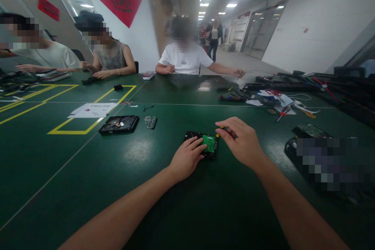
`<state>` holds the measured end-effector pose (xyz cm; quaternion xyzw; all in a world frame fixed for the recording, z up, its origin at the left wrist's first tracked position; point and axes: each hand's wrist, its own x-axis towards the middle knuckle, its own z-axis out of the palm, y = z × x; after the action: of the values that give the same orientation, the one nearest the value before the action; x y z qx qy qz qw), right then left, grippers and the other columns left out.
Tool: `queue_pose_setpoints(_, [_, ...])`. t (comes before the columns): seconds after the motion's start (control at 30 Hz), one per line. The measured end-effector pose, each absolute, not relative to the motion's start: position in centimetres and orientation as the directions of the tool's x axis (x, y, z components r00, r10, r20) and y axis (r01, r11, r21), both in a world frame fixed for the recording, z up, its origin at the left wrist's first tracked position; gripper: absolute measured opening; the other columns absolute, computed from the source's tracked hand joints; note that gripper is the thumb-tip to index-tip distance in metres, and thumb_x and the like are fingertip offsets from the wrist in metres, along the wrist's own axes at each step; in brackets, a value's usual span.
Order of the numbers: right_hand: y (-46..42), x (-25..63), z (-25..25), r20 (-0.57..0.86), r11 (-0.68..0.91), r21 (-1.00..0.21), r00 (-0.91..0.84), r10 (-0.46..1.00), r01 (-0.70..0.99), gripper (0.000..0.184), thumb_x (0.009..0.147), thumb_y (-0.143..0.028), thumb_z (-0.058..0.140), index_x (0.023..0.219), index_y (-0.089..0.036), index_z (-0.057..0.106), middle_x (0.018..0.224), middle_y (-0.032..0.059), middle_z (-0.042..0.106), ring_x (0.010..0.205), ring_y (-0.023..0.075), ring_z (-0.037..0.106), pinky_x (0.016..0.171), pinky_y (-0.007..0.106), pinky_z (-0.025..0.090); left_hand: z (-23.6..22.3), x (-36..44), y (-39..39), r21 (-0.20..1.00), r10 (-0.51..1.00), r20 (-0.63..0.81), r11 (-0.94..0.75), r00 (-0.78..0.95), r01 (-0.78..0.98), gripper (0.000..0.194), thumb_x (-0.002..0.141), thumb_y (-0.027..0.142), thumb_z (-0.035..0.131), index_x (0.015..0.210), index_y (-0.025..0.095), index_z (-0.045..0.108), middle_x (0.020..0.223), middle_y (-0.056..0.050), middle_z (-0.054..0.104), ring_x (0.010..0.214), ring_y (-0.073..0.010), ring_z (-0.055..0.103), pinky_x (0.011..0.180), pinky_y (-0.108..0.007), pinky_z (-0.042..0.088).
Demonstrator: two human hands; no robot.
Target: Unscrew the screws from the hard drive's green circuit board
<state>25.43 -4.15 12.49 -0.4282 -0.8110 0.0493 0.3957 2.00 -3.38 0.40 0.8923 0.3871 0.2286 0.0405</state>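
A hard drive (215, 152) lies on the green table in front of me, its green circuit board (209, 143) facing up. My left hand (187, 155) rests on its left part with fingers stretched out over the casing and the edge of the board. At the drive's right edge, my right hand (238, 138) pinches a small yellow screwdriver (218, 135) between thumb and fingers. Most of that tool is hidden or too small to make out. Farther left lie a black drive casing (119, 124) and a loose circuit board (150, 122).
Paper (91, 110) lies within yellow tape at left. A dark screwdriver (233, 98), a red-handled tool (281, 115) and cables lie beyond my right hand. Dark equipment (295, 152) stands at right. Across the table, a person in a white shirt (184, 58) works; others sit left.
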Motion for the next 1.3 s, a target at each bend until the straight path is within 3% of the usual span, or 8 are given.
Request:
queue_pose_setpoints(0.13, [-3.1,25.0,14.7,0.475,0.653,-0.404,-0.463,0.748,0.640,0.019,0.101,-0.022,0.056,0.115,-0.025,0.068,0.108,0.0035,0.074,0.089,0.0191,0.068,0.079,0.033,0.051,0.6,2.1,-3.6,0.256,0.718,0.381,-0.687,0.582,0.680,0.041,0.102,0.026,0.058,0.143,0.025,0.058,0.154,-0.008,0.055,0.150,-0.0300,0.042,0.121,-0.054,0.041])
queue_pose_setpoints(0.33, [-1.7,25.4,16.6,0.353,0.591,-0.356,-0.482,0.802,0.724,0.014,0.099,-0.035,0.060,0.094,-0.022,0.067,0.079,-0.0001,0.071,0.068,0.0167,0.064,0.063,0.029,0.040,1.0,2.1,-3.8,0.260,0.736,0.380,-0.667,0.561,0.698,0.041,0.103,0.026,0.057,0.144,0.026,0.057,0.155,-0.007,0.054,0.150,-0.0295,0.042,0.120,-0.054,0.042])
queue_pose_setpoints(0.5, [-1.8,25.7,15.9,0.407,0.577,-0.328,-0.440,0.801,0.748,0.012,0.095,-0.027,0.063,0.105,-0.022,0.066,0.093,0.0039,0.074,0.078,0.0201,0.067,0.069,0.032,0.045,0.7,2.2,-3.6,0.255,0.747,0.371,-0.653,0.551,0.713,0.041,0.103,0.026,0.057,0.144,0.024,0.057,0.154,-0.009,0.054,0.151,-0.0295,0.040,0.120,-0.054,0.041])
queue_pose_setpoints(0.63, [-2.9,26.0,15.6,0.441,0.537,-0.339,-0.374,0.816,0.772,0.010,0.086,-0.028,0.072,0.090,-0.022,0.064,0.083,0.0031,0.069,0.071,0.0196,0.064,0.067,0.033,0.047,0.5,2.1,-3.7,0.248,0.745,0.370,-0.655,0.555,0.714,0.043,0.103,0.026,0.057,0.146,0.027,0.055,0.156,-0.008,0.053,0.151,-0.0298,0.040,0.120,-0.055,0.041])
queue_pose_setpoints(0.77, [-3.5,26.1,15.8,0.439,0.596,-0.353,-0.435,0.786,0.721,0.008,0.091,-0.025,0.069,0.098,-0.023,0.069,0.091,0.0039,0.070,0.076,0.0193,0.065,0.071,0.033,0.050,0.3,2.1,-3.6,0.247,0.740,0.377,-0.660,0.557,0.709,0.043,0.104,0.028,0.055,0.147,0.027,0.054,0.156,-0.008,0.053,0.151,-0.0300,0.040,0.120,-0.055,0.041])
queue_pose_setpoints(0.93, [-3.2,25.6,15.3,0.467,0.647,-0.385,-0.466,0.752,0.658,0.029,0.093,-0.011,0.056,0.115,-0.023,0.071,0.117,0.0071,0.071,0.094,0.0202,0.068,0.087,0.036,0.053,0.2,2.0,-3.6,0.241,0.736,0.374,-0.665,0.564,0.707,0.043,0.105,0.031,0.055,0.148,0.027,0.054,0.157,-0.008,0.052,0.151,-0.0304,0.039,0.120,-0.056,0.041])
queue_pose_setpoints(1.17, [-3.7,25.2,15.6,0.434,0.682,-0.365,-0.532,0.727,0.634,0.017,0.099,-0.016,0.055,0.103,-0.023,0.071,0.105,0.0054,0.070,0.099,0.0213,0.066,0.090,0.036,0.051,0.2,1.9,-3.5,0.245,0.734,0.366,-0.669,0.572,0.702,0.045,0.104,0.031,0.056,0.149,0.028,0.052,0.157,-0.007,0.052,0.152,-0.0303,0.038,0.121,-0.056,0.039])
queue_pose_setpoints(1.3, [-3.9,25.5,15.7,0.407,0.601,-0.294,-0.472,0.782,0.743,0.012,0.098,-0.023,0.062,0.106,-0.024,0.071,0.100,0.0065,0.068,0.089,0.0223,0.065,0.082,0.037,0.049,0.3,1.9,-3.5,0.240,0.736,0.365,-0.666,0.570,0.706,0.045,0.105,0.030,0.055,0.149,0.027,0.053,0.157,-0.008,0.051,0.152,-0.0306,0.038,0.121,-0.055,0.039])
